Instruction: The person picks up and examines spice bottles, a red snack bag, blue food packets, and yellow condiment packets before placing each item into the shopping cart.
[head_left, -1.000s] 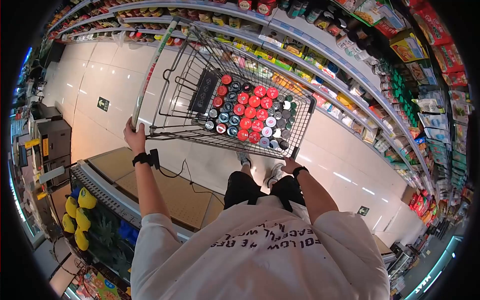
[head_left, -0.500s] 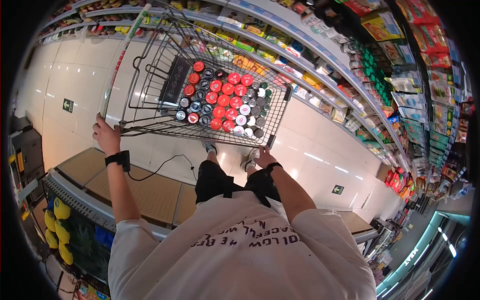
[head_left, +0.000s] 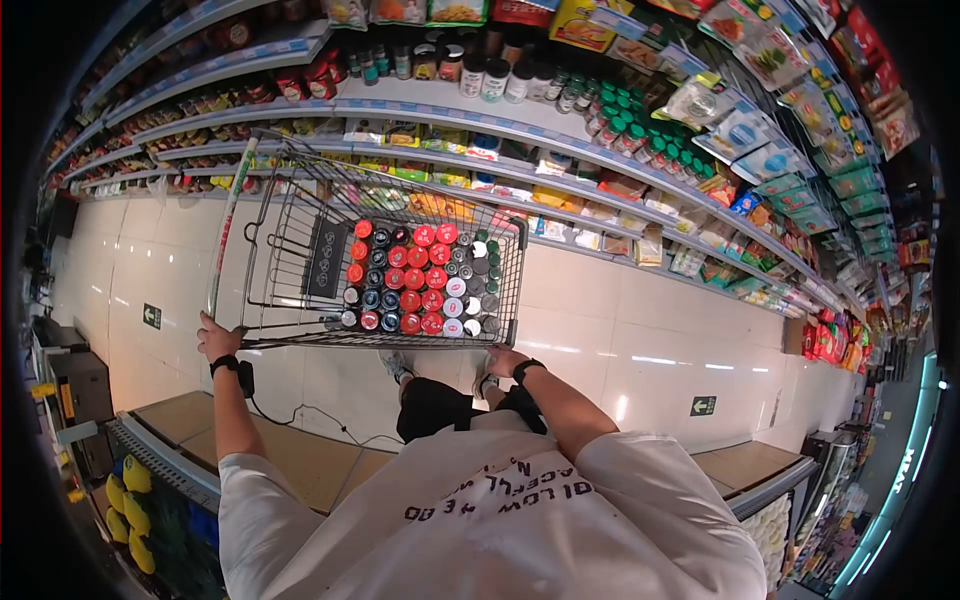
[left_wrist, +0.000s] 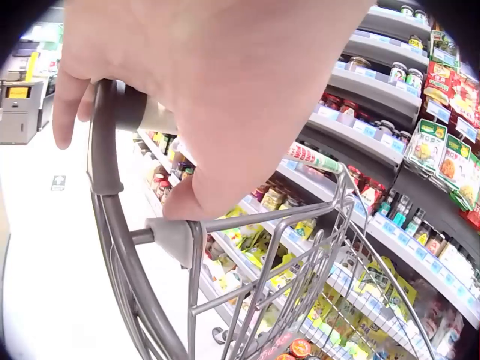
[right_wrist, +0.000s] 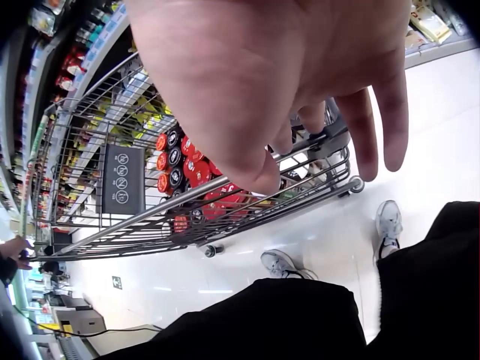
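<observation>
A wire shopping cart [head_left: 400, 346] stands crosswise in front of me, filled toward its front with jars in rows, many with red lids [head_left: 421, 236], others with dark or white lids. My left hand [head_left: 217, 340] grips the near end of the cart's handle bar [head_left: 228, 225]; in the left wrist view the thumb hangs below the bar and part of the grip is hidden behind the hand. My right hand [head_left: 507, 361] holds the basket's top rim at the near front corner. The right wrist view shows its thumb [right_wrist: 259, 176] at the rim and two fingers extended past it.
Long shelves [head_left: 420, 110] with jars and packets run along the cart's far side. A low display platform [head_left: 300, 465] lies close on my left, beside yellow plush-like items [head_left: 137, 475]. A black cable [head_left: 310, 410] hangs from the left wrist. My shoes [right_wrist: 388, 223] stand beside the cart.
The head view has swung, so the cart and both hands appear further left and lower, and the cart sits more level across the picture. Both hands keep their hold on it.
</observation>
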